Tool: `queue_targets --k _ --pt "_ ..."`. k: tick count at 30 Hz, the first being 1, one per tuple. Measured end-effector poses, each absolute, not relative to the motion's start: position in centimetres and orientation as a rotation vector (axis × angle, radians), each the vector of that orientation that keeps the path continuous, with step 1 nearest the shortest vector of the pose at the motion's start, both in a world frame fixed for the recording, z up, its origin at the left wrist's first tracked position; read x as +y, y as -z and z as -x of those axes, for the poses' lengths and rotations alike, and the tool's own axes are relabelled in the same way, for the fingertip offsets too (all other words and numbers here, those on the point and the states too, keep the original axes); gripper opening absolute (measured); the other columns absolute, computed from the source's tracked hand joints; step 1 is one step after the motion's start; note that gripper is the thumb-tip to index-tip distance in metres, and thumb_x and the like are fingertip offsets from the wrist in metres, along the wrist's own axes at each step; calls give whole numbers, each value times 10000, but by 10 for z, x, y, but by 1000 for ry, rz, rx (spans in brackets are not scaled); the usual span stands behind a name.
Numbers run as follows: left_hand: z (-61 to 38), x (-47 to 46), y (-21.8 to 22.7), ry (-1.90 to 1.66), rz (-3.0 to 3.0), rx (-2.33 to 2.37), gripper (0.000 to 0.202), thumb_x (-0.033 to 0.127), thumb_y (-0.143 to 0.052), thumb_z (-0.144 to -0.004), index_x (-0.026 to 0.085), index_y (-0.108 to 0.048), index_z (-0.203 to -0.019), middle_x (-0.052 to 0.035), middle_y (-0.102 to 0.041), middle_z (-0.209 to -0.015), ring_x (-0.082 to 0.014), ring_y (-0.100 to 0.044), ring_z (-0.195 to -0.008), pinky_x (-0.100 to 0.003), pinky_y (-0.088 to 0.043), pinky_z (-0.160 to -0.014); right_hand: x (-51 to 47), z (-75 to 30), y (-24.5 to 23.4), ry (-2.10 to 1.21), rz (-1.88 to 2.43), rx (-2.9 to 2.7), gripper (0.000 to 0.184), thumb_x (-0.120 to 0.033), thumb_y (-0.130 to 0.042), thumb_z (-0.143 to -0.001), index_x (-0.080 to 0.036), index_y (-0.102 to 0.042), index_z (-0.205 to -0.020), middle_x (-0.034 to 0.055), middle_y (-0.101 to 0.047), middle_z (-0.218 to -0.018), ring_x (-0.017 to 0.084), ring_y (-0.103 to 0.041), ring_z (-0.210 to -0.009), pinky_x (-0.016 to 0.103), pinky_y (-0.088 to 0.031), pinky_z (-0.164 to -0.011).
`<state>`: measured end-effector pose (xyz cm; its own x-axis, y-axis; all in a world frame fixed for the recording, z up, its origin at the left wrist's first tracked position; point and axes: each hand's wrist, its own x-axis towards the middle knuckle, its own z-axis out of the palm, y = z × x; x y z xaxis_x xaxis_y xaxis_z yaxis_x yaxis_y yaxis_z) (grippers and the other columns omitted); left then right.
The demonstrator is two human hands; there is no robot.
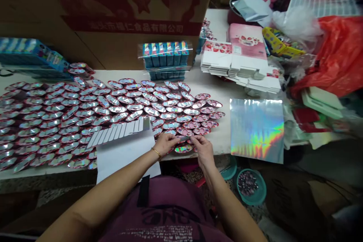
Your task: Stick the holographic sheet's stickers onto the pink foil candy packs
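Note:
My left hand [166,144] and my right hand [203,150] meet at the table's front edge, fingertips pinched. Between them stretches a thin greyish strip [185,139] that looks like a sticker, held by one end in each hand. Just under it is an oval-topped pack [183,148] with a shiny rainbow top. Pink-topped oval packs [200,118] stand right behind my hands; many silver-topped ones [70,107] fill the table to the left. Beneath my left forearm lies a white sheet [124,155], with a sheet of pale strip labels [117,131] at its upper edge.
A large cardboard box [99,45] stands behind the packs, with blue boxed packs [166,58] before it. Flat strawberry-print cartons [246,45] and a holographic sheet [255,121] lie to the right, near a red plastic bag [337,56]. A green basin [259,196] sits below.

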<state>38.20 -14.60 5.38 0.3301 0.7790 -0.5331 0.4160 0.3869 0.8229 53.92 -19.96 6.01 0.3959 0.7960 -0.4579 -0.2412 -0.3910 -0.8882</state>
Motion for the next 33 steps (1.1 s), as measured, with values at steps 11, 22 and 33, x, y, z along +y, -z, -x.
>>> queue_targets --k 11,22,33 --pt "-459 -155 -40 97 -1620 1606 347 417 -471 -759 171 -698 -667 -38 -656 -614 -130 -550 -594 -227 -319 -540 -221 -595 -14 -483 1998 -1183 201 -332 -527 -788 -167 -627 -734 39 -586 -756 166 -498 -765 295 -360 -732" --pt "-470 -161 -32 258 -1845 1635 338 428 -426 -791 178 -652 -770 -100 -670 -811 -202 -607 -799 -268 -386 -676 -210 -602 -6 -385 2239 -1351 158 -307 -514 -792 -184 -613 -789 38 -584 -791 183 -451 -769 283 -265 -674" --pt "-379 -143 -94 -366 -2113 1491 276 310 -361 -849 212 -570 -1001 -52 -638 -912 -160 -574 -822 -254 -411 -762 -233 -612 -21 -234 2045 -2090 383 -145 -515 -761 -300 -569 -1107 61 -574 -996 214 -418 -865 345 -263 -737"
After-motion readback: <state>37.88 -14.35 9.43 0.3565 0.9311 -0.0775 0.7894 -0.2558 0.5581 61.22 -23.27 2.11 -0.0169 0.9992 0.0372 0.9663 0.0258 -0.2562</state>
